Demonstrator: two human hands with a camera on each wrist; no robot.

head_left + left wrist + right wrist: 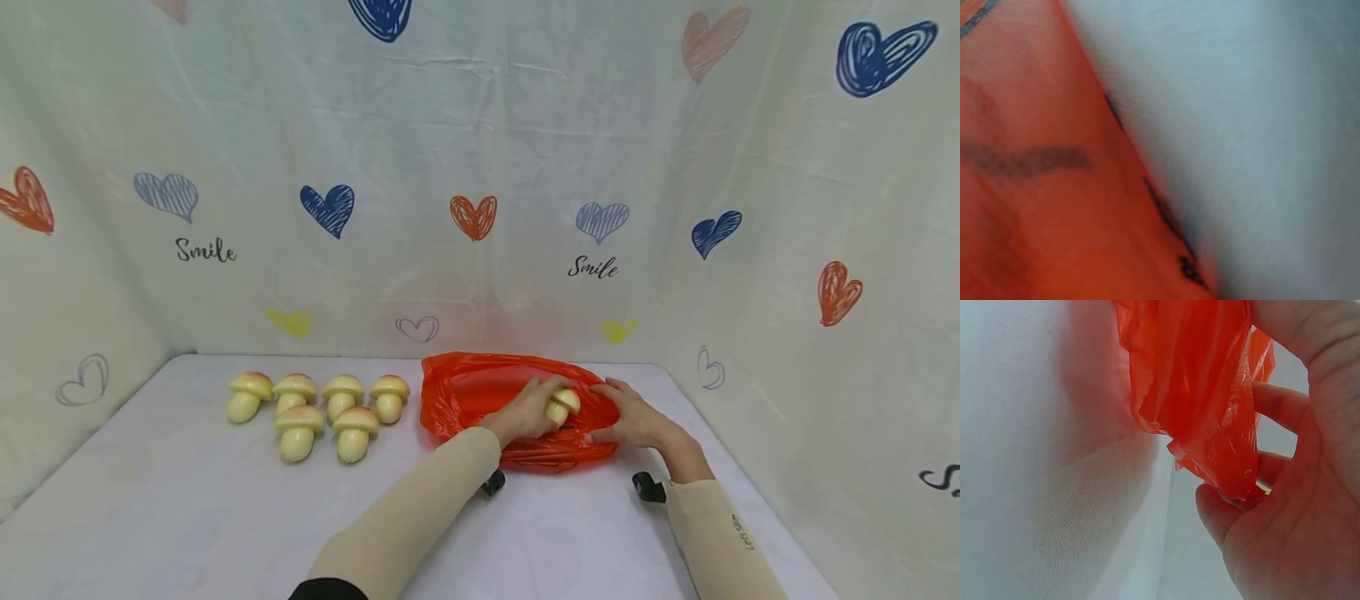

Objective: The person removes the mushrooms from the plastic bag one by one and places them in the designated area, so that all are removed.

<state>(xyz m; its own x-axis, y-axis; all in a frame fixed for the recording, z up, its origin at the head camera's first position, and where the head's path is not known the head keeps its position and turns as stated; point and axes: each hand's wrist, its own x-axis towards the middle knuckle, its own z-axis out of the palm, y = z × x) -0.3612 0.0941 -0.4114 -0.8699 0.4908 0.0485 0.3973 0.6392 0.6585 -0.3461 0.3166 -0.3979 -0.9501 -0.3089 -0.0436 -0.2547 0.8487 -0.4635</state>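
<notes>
A red plastic bag [465,400] lies on the table with its mouth spread. My left hand [531,410] holds a pale yellow mushroom [566,403] with a brownish cap inside the bag's mouth. Around the bag's right edge, my right hand [639,418] grips the thin plastic between thumb and fingers. The right wrist view has the gathered bag [1194,381] hanging from that hand [1297,531]. Only blurred red plastic [1035,225] with dark print and a white surface fill the left wrist view; the left hand is hidden there.
To the left of the bag stand several more mushrooms [297,433] in two rows on the white table [187,517]. A white sheet [390,275] printed with hearts rises behind the table and along both sides.
</notes>
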